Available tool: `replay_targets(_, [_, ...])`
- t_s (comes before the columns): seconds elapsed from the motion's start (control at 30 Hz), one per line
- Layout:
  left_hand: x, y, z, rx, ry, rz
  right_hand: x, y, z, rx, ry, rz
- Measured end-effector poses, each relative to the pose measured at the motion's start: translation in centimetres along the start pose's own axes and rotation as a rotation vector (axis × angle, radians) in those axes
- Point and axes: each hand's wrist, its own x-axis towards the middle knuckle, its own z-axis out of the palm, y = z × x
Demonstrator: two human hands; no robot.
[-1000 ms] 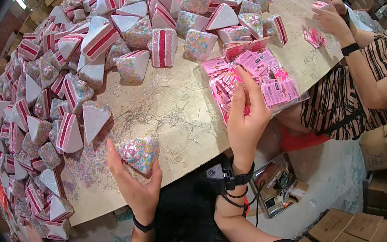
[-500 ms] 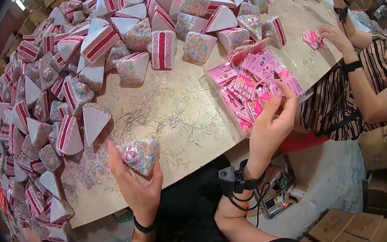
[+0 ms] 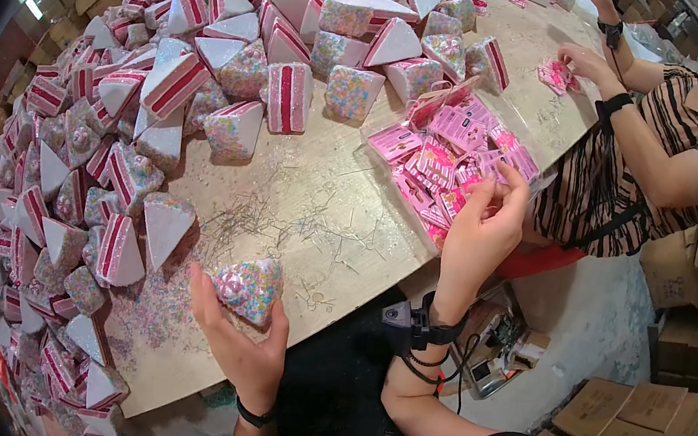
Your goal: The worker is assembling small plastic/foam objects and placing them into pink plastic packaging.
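Sprinkles cover the wedge-shaped cake-slice decoration point(image 3: 248, 287) that sits in the left hand point(image 3: 247, 342), low over the near edge of the wooden table point(image 3: 318, 187); the fingers curl around its underside and sides, gripping it. The right hand point(image 3: 478, 236) hovers at the near rim of a clear tray of small pink packets point(image 3: 451, 157), thumb and fingertips pinched together over the packets; whether they hold one cannot be told. A black strap with a small device point(image 3: 415, 321) wraps that wrist. Thin metal pins point(image 3: 277, 221) lie scattered on the tabletop between the two hands. Farther left and behind, a large heap of similar red-striped and sprinkled wedges point(image 3: 160, 102) fills the table. At the right, another person in a striped top point(image 3: 642, 161) handles a pink packet point(image 3: 558, 75).
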Motion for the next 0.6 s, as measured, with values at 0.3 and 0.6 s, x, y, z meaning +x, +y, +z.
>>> replay_targets(0.3, [-0.1, -0.3, 0.0, -0.058, 0.007, -0.009, -0.2, -0.4, 0.1, -0.068, -0.014, 0.065])
replay_targets(0.6, [-0.3, -0.2, 0.2, -0.088, 0.002, -0.011, -0.1, 0.4, -0.2, -0.227, -0.051, -0.141])
